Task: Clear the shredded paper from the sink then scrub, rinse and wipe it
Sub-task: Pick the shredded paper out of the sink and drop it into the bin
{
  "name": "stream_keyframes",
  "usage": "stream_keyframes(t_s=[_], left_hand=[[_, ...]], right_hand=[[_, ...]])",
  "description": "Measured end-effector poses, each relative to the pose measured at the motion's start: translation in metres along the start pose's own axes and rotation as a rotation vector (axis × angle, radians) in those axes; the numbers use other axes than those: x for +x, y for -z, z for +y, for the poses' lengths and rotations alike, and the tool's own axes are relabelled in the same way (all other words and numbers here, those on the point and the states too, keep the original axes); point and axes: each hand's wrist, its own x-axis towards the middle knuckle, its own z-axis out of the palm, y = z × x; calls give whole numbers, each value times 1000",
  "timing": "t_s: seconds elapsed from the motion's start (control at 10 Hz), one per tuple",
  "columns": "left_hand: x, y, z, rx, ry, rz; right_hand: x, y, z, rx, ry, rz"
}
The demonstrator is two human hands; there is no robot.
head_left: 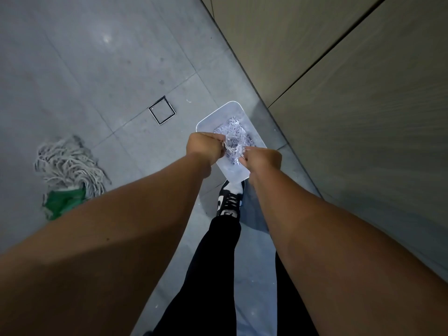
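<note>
A white rectangular bin (pixel 219 112) stands on the grey floor below me, with a heap of shredded paper (pixel 232 132) inside. Both my arms reach out over it. My left hand (pixel 203 146) and my right hand (pixel 263 160) are held close together above the bin, fingers curled, each pinching a clump of paper shreds (pixel 231 147) that hangs between them. The sink is out of view.
A string mop head (pixel 70 166) with a green collar lies on the floor at the left. A square floor drain (pixel 162 110) sits beyond the bin. A beige panelled wall (pixel 351 93) runs along the right. My black-and-white shoe (pixel 229 200) stands just behind the bin.
</note>
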Motion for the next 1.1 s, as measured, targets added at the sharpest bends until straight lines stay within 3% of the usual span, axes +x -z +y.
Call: stream_keyframes(t_s=[0.3, 0.4, 0.6, 0.8, 1.1], left_hand=[[-8, 5, 8, -188, 77, 87], [-10, 6, 8, -212, 108, 12], [-18, 10, 4, -301, 135, -27], [-13, 8, -3, -173, 86, 64], [-15, 2, 6, -169, 122, -26]], right_hand=[[-19, 0, -7, -80, -20, 6], [-16, -4, -2, 49, 1, -106], [-27, -1, -1, 167, -83, -123], [-21, -3, 3, 2, -4, -73], [-22, -3, 1, 133, -51, -147]])
